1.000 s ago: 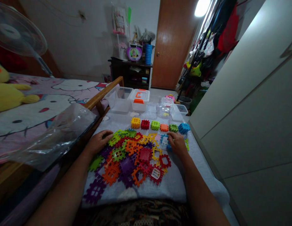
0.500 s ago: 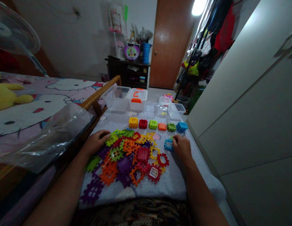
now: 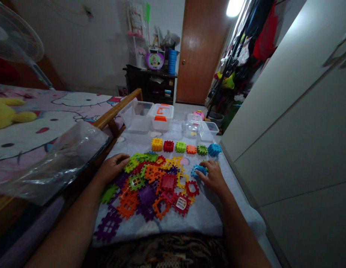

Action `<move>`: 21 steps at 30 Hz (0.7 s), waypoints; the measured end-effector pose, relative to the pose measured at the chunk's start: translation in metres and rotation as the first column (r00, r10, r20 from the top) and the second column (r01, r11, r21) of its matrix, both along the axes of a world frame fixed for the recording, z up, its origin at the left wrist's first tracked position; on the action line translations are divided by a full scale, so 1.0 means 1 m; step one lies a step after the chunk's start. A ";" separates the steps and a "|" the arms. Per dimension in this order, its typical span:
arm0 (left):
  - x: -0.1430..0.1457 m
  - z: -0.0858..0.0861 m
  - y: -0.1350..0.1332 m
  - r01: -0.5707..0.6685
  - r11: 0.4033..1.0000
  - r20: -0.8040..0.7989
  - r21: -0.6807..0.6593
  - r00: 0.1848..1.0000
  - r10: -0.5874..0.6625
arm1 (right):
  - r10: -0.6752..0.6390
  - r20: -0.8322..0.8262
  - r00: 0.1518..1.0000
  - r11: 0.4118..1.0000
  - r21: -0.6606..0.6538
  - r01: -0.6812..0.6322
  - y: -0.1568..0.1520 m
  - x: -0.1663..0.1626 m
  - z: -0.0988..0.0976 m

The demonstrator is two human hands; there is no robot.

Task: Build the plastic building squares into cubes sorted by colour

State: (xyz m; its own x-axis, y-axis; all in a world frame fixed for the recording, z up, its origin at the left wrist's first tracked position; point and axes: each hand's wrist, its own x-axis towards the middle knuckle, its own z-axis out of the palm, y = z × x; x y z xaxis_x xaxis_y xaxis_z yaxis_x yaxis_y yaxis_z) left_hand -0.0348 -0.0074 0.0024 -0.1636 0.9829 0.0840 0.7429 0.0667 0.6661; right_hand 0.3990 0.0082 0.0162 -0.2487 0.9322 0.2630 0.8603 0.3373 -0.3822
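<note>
A heap of flat, notched interlocking plastic tiles (image 3: 146, 195) in purple, orange, red, yellow and green covers the left and middle of the cloth. At its left edge lies my left hand (image 3: 114, 167), fingers loosely bent with a gap to the thumb, beside light green tiles (image 3: 131, 164). To the right of the heap, my right hand (image 3: 214, 176) has its thumb on the front of a blue notched block (image 3: 194, 171) and its fingers behind it. A bit of green shows behind those fingers, mostly hidden.
Behind the heap runs a row of small notched blocks, from yellow (image 3: 156, 144) to blue (image 3: 214, 149). Farther back stand clear plastic boxes (image 3: 138, 121), one with an orange-latched lid (image 3: 162, 111). A wooden bed rail (image 3: 119, 108) borders the left, a pale cabinet (image 3: 295, 149) the right.
My right hand has unfolded from a closed shape beside the blue block and now has thumb and fingers around it. The block has turned slightly. My left hand stays in place.
</note>
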 end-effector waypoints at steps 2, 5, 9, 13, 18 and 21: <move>0.000 -0.001 0.000 0.001 1.000 -0.001 0.001 1.000 -0.001 | -0.045 0.021 0.999 0.999 -0.006 0.045 0.002 -0.001 -0.004; -0.001 -0.002 0.001 0.007 1.000 0.000 0.004 1.000 -0.007 | -0.100 0.033 0.994 0.995 0.006 0.100 0.004 -0.002 -0.007; -0.001 -0.001 0.000 0.018 1.000 0.002 0.002 1.000 -0.018 | -0.047 0.065 0.997 0.999 0.011 0.046 0.000 -0.004 -0.005; 0.000 0.000 0.000 0.017 1.000 0.005 -0.009 1.000 -0.017 | 0.001 0.164 0.987 1.000 0.003 -0.001 -0.006 -0.008 -0.004; 0.000 0.000 0.000 0.005 1.000 0.003 0.003 1.000 -0.005 | -0.035 0.158 0.987 0.999 0.013 0.033 -0.003 -0.004 -0.007; -0.001 -0.001 0.000 0.010 1.000 0.002 0.011 1.000 -0.010 | -0.072 0.145 0.987 0.997 0.029 0.069 0.001 0.007 -0.004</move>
State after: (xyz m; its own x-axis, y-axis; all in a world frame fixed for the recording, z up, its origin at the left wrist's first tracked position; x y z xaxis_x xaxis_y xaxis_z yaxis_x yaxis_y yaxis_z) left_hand -0.0354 -0.0074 0.0013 -0.1541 0.9835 0.0944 0.7420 0.0521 0.6684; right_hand 0.4058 0.0096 0.0125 -0.2199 0.9427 0.2510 0.9281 0.2814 -0.2438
